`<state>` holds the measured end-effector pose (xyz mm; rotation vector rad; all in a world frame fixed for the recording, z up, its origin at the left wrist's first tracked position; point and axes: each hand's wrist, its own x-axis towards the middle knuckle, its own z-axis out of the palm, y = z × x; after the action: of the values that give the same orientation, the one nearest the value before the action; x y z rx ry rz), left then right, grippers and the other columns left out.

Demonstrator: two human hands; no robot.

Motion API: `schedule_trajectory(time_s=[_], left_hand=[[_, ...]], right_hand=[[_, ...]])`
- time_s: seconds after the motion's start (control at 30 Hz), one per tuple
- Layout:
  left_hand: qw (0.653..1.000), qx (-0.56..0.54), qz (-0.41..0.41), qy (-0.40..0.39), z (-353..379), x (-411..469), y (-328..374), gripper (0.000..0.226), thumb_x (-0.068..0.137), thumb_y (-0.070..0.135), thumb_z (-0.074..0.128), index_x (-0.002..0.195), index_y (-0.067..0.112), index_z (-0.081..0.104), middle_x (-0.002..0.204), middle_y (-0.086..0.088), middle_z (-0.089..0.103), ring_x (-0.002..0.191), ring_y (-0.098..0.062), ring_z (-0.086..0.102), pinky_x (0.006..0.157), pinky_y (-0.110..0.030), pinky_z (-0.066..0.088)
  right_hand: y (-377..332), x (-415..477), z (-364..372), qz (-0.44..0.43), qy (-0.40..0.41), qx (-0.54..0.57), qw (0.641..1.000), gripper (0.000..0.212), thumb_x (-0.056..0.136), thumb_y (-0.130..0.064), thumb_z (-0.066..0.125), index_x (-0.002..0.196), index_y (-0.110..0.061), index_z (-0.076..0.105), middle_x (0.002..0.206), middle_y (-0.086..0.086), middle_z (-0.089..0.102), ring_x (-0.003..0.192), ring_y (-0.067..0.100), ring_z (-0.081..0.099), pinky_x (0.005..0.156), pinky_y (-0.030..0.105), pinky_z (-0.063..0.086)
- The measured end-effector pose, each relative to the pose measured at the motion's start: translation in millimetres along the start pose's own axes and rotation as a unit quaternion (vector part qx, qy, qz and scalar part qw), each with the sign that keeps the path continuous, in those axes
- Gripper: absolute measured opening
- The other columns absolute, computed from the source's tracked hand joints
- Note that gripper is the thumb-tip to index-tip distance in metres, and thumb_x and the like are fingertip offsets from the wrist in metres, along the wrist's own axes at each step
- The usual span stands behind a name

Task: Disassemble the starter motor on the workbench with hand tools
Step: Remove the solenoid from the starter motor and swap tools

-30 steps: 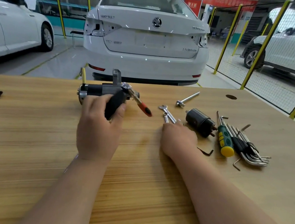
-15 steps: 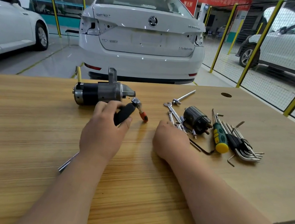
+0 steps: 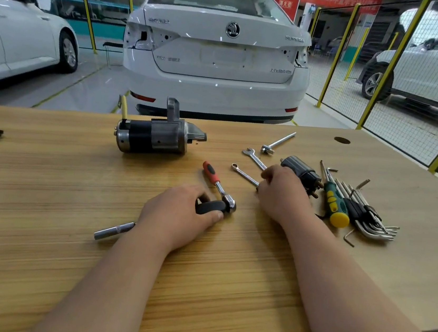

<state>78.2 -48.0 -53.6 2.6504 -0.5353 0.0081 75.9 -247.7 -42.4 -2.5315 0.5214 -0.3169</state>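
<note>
Left hand [image 3: 179, 213], fingers round black driver handle [image 3: 210, 207], now drawn back from starter motor [image 3: 155, 137]; right hand [image 3: 283, 194] curled over spanner [image 3: 244, 174] right of motor, grip unclear: tool change likely.

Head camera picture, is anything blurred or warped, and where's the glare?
Head view: wide-angle warp leans the yellow fence posts; the black handle in the left hand is softly blurred; the workbench grain smears toward the bottom; small light glints dot the white car bumper.
</note>
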Motion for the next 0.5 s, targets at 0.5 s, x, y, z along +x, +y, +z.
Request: schedule_trajectory(time_s=[0.5], left_hand=[[1.0, -0.014, 0.002, -0.01, 2, 4, -3, 0.023, 0.078, 0.067, 0.056, 0.088, 0.048, 0.047, 0.082, 0.026, 0.04, 0.077, 0.002, 0.042, 0.058, -0.024, 0.04]], right_hand=[[7, -11, -15, -0.018, -0.052, -0.054, 0.997, 0.034, 0.093, -0.008, 0.06, 0.124, -0.022, 0.056, 0.104, -0.002, 0.057, 0.088, 0.015, 0.051, 0.06, 0.022, 0.04]])
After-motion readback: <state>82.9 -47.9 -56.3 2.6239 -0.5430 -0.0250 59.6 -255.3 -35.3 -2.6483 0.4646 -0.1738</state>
